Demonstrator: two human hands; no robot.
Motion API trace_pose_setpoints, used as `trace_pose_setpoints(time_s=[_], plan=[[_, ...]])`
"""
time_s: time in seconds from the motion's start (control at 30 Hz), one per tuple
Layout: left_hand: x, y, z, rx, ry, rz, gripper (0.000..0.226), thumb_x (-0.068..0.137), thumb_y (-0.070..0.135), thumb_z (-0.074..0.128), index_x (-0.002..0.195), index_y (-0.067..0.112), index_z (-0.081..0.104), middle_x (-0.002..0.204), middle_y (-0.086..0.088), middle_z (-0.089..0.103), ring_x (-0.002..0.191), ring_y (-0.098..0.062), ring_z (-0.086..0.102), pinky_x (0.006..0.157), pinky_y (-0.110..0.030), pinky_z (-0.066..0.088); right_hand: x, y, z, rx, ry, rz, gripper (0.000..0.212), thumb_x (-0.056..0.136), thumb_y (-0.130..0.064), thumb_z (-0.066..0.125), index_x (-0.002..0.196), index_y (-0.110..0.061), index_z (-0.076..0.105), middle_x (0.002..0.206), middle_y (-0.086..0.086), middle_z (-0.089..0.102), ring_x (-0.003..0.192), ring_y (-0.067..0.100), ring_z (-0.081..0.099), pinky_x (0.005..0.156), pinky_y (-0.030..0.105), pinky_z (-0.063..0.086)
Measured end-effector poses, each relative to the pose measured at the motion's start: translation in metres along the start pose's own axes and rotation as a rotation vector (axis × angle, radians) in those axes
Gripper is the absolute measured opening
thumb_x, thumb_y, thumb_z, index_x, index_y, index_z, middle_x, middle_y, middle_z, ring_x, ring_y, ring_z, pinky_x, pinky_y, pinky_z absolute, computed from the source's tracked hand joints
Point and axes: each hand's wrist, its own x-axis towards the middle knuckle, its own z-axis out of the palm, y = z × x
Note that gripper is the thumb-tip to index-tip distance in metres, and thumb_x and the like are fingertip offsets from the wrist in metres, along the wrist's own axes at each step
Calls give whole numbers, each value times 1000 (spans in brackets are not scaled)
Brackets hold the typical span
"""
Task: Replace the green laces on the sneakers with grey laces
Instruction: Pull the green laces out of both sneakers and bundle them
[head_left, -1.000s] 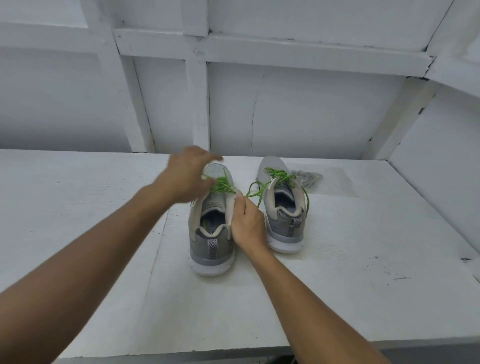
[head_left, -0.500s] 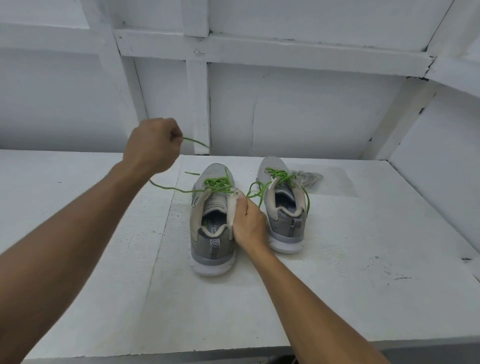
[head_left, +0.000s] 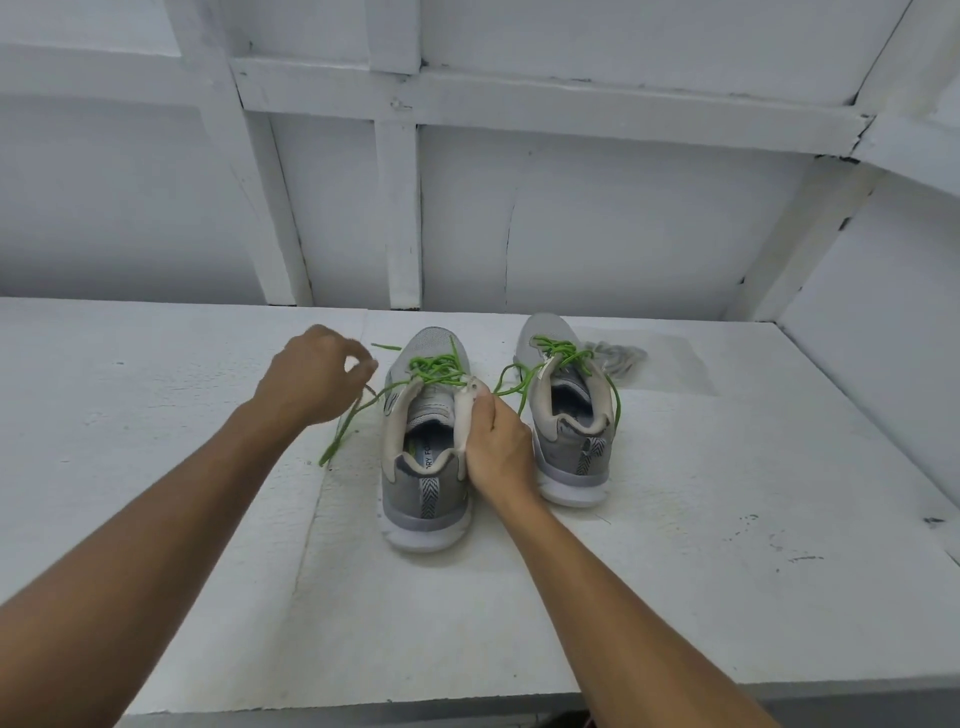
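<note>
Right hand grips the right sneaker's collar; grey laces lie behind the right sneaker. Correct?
Not quite. The head view shows the right hand gripping the collar of the left sneaker, not the right sneaker. The grey laces do lie behind the right sneaker.

Free passage: counter (head_left: 675, 597) near edge and left side. Obstacles: sneakers (head_left: 426, 499) at centre; probable grey laces (head_left: 615, 356) toward far edge.
</note>
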Motion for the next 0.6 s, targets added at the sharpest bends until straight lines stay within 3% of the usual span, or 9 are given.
trace_pose_setpoints(time_s=[0.07,0.17,0.4,0.5,0.6], plan=[[-9,17,-3,-181,107,-31,33,97,42,51,106,17,69,101,-7,66,94,-25,59,76,-32,44,0,-1,0,0,-3,-6,44,105,-35,28,110,-8,63,118,18,64,111,33,55,74,29,27],[-27,41,8,-240,74,9,26,93,45,55,96,22,66,77,4,62,77,-18,56,66,-28,38,0,-2,1,-5,-17,-17,44,105,-36,28,108,-9,63,116,18,64,109,33,55,75,30,30],[-38,37,35,-352,144,-70,30,97,41,48,114,26,68,96,0,70,91,-20,60,76,-31,45,11,-11,-7,-219,-85,-89,42,102,-46,31,104,-12,56,107,11,64,100,32,58,80,38,45],[-43,35,42,-511,187,-123,28,98,37,48,110,24,70,92,2,70,88,-17,60,75,-28,42,19,-24,-9,-343,-10,-301,24,97,-34,45,107,-13,48,107,6,56,95,27,55,77,40,46],[-44,33,47,-646,192,-185,30,99,36,47,112,22,71,91,9,66,87,-11,58,73,-24,38,30,-39,-7,-559,-12,-564,26,90,-19,51,115,-11,55,120,8,49,104,28,47,83,38,40]])
